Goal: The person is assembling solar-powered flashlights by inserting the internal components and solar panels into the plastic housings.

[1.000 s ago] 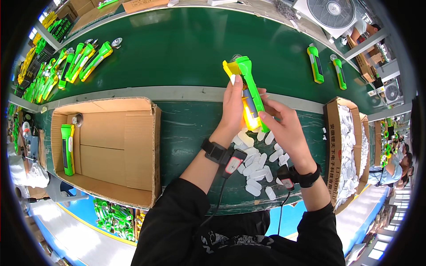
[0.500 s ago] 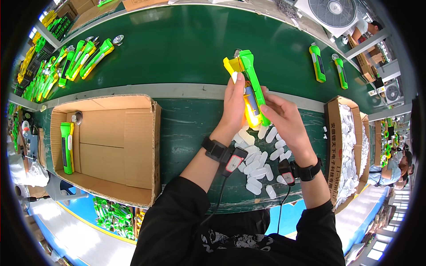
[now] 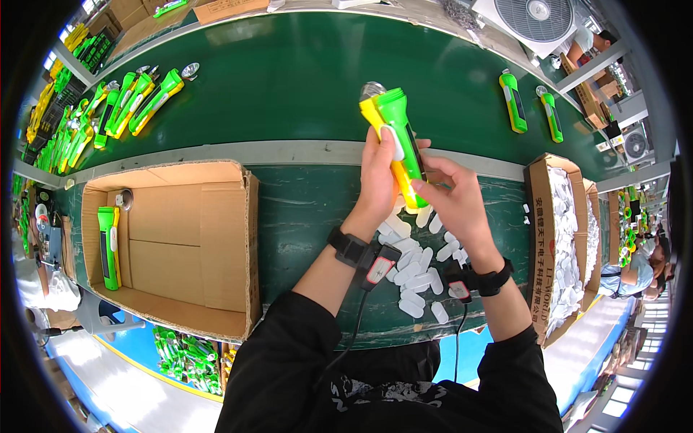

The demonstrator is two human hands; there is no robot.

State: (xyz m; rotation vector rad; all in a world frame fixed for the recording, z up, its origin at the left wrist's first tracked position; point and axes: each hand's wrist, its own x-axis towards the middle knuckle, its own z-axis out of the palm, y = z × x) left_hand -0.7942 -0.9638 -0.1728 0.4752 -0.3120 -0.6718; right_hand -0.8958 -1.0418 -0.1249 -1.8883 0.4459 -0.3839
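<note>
Between my two hands is a green and yellow flashlight (image 3: 398,115), tilted with its lamp end up and away from me. Its two shell halves lie together along the body. My left hand (image 3: 377,169) is closed around its left side, the thumb beside a white oval piece (image 3: 388,137) on the body. My right hand (image 3: 456,195) grips the lower right side, thumb against the green half and the other fingers behind it. Below the flashlight, several white oval plastic pieces (image 3: 409,271) lie loose in a pile on the dark green bench (image 3: 310,216).
An open cardboard box (image 3: 166,270) at left holds one flashlight (image 3: 108,249). At right, a box (image 3: 541,252) is full of white pieces. Beyond a grey rail (image 3: 303,151) runs a green belt (image 3: 289,79) with flashlights at left and two at right. A person (image 3: 635,267) sits far right.
The two shell halves were apart, with a grey-blue cylinder showing inside; now they are closed together. The flashlight has turned, showing its green face, and my right hand has shifted slightly left.
</note>
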